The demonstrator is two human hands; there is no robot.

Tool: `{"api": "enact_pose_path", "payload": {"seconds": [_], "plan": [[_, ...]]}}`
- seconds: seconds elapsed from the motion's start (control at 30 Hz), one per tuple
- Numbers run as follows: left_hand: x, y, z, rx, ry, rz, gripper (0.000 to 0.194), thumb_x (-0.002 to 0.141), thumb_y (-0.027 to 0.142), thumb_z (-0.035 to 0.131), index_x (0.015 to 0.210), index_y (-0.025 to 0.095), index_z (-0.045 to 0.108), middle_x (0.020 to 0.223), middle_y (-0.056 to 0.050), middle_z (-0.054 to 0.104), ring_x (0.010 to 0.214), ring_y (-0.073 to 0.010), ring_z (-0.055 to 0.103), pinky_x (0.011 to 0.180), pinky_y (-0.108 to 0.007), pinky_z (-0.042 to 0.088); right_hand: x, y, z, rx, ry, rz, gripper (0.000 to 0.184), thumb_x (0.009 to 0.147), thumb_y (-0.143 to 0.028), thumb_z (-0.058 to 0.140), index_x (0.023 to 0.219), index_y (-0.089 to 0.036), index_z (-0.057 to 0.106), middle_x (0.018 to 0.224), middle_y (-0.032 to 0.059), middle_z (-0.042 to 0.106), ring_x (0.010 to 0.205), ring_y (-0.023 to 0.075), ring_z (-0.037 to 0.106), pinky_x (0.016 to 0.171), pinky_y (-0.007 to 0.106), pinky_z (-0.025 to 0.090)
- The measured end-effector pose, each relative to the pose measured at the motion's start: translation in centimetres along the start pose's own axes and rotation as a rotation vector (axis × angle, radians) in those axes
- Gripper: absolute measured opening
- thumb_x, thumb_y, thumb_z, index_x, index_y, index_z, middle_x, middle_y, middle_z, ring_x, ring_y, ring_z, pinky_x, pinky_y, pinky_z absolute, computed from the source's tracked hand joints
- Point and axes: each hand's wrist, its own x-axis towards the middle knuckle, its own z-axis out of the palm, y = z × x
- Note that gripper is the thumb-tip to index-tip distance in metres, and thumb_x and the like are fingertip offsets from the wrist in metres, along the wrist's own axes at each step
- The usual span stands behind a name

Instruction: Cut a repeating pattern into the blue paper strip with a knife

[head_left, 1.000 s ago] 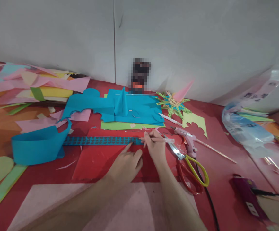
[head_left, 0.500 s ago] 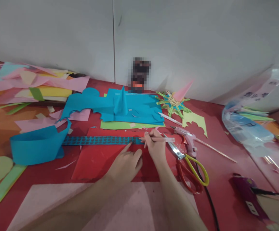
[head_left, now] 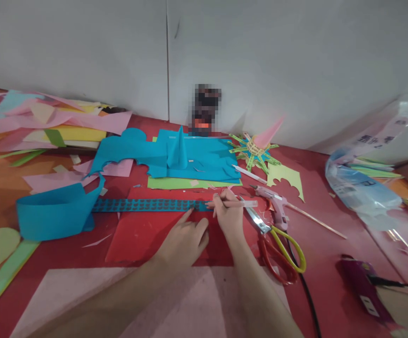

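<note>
A long blue paper strip [head_left: 143, 205] with rows of dark curved marks lies across a red board [head_left: 143, 239]. Its left end joins a loop of blue paper [head_left: 49, 218]. My left hand [head_left: 184, 239] rests on the board, index fingertip pressing the strip, the other fingers loosely bent and holding nothing. Closed around a pen [head_left: 239, 203] with a pale, see-through barrel, my right hand [head_left: 229, 216] has the tip at the strip's right part. My fingers partly hide that end of the strip.
Scissors [head_left: 270, 228] and a pink glue gun [head_left: 279, 211] lie right of my hands. Behind the board are a blue paper cone [head_left: 178, 152] and a green spoked paper piece [head_left: 255, 150]. Paper scraps [head_left: 66, 124] pile up left; a plastic bag [head_left: 355, 178] and purple device [head_left: 362, 281] sit right.
My right hand and the pen have shifted very slightly to the right along the strip. My left hand stays in place on the strip.
</note>
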Motion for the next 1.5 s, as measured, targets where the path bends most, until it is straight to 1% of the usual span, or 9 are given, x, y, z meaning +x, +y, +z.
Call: {"api": "enact_pose_path", "payload": {"seconds": [0.13,0.3,0.43,0.63,0.83,0.97,1.17,1.4,1.5], "plan": [[0.03,0.00,0.02,0.014,0.002,0.002,0.017,0.082,0.011,0.039,0.070,0.022,0.046,0.049,0.003,0.054,0.045,-0.0147,0.053,0.102,-0.039,0.037,-0.06,-0.21,-0.11,0.049,0.018,0.004,0.029,0.080,-0.027,0.052,0.058,-0.025,0.034,0.034,-0.0089,0.042,0.049,0.0179,0.064,0.048,0.025,0.050],[-0.04,-0.01,0.14,0.028,0.009,0.009,0.017,0.082,0.011,0.039,0.071,0.021,0.046,0.048,0.004,0.053,0.045,-0.0142,0.053,0.103,-0.039,0.036,-0.08,-0.52,-0.08,0.067,0.018,0.019,0.028,0.080,-0.027,0.053,0.059,-0.025,0.035,0.034,-0.0084,0.043,0.052,0.0188,0.066,0.049,0.026,0.052],[-0.04,-0.02,0.19,0.038,0.011,0.012,0.018,0.083,0.011,0.039,0.071,0.021,0.047,0.048,0.003,0.053,0.045,-0.0144,0.053,0.103,-0.038,0.036,-0.06,-0.51,-0.01,0.081,0.012,0.028,0.029,0.080,-0.030,0.053,0.058,-0.025,0.036,0.034,-0.0076,0.044,0.054,0.0200,0.066,0.049,0.027,0.052],[-0.01,0.01,0.02,0.029,0.006,0.010,0.017,0.082,0.011,0.041,0.070,0.022,0.045,0.049,0.004,0.055,0.046,-0.0143,0.054,0.102,-0.038,0.037,-0.09,-0.35,-0.02,0.052,-0.024,0.005,0.031,0.081,-0.034,0.056,0.058,-0.024,0.037,0.037,-0.0063,0.047,0.058,0.0199,0.068,0.054,0.027,0.054],[-0.02,0.04,-0.06,0.025,0.000,0.003,0.016,0.081,0.010,0.043,0.070,0.022,0.045,0.049,0.003,0.055,0.046,-0.0143,0.055,0.102,-0.037,0.037,-0.11,-0.26,0.00,0.036,-0.027,-0.007,0.031,0.081,-0.036,0.056,0.059,-0.024,0.038,0.038,-0.0056,0.049,0.062,0.0203,0.069,0.054,0.026,0.053],[0.00,0.08,-0.01,0.014,0.001,0.002,0.016,0.081,0.010,0.043,0.070,0.021,0.046,0.049,0.003,0.056,0.046,-0.0145,0.055,0.103,-0.037,0.037,-0.09,-0.28,0.00,0.010,-0.027,-0.014,0.030,0.082,-0.034,0.054,0.059,-0.024,0.036,0.037,-0.0062,0.048,0.060,0.0200,0.069,0.053,0.025,0.052],[0.05,0.01,0.08,0.006,0.019,0.007,0.016,0.081,0.010,0.041,0.070,0.021,0.046,0.049,0.003,0.055,0.046,-0.0148,0.054,0.102,-0.038,0.037,-0.10,-0.11,0.00,-0.003,-0.005,-0.008,0.030,0.081,-0.029,0.052,0.058,-0.024,0.035,0.036,-0.0074,0.044,0.058,0.0197,0.068,0.048,0.023,0.048],[-0.06,-0.06,0.23,0.009,0.020,0.011,0.016,0.081,0.010,0.041,0.070,0.022,0.045,0.049,0.003,0.054,0.045,-0.0148,0.053,0.100,-0.039,0.038,-0.11,-0.09,-0.04,-0.001,0.022,-0.001,0.029,0.079,-0.024,0.052,0.057,-0.024,0.034,0.035,-0.0088,0.043,0.052,0.0171,0.065,0.052,0.024,0.052],[-0.04,-0.06,0.18,0.017,0.024,0.016,0.016,0.082,0.010,0.040,0.070,0.021,0.046,0.048,0.003,0.054,0.044,-0.0148,0.053,0.101,-0.039,0.038,-0.10,-0.20,-0.10,0.018,0.027,0.011,0.029,0.080,-0.025,0.052,0.057,-0.024,0.034,0.035,-0.0085,0.043,0.051,0.0169,0.065,0.050,0.024,0.052]]}}
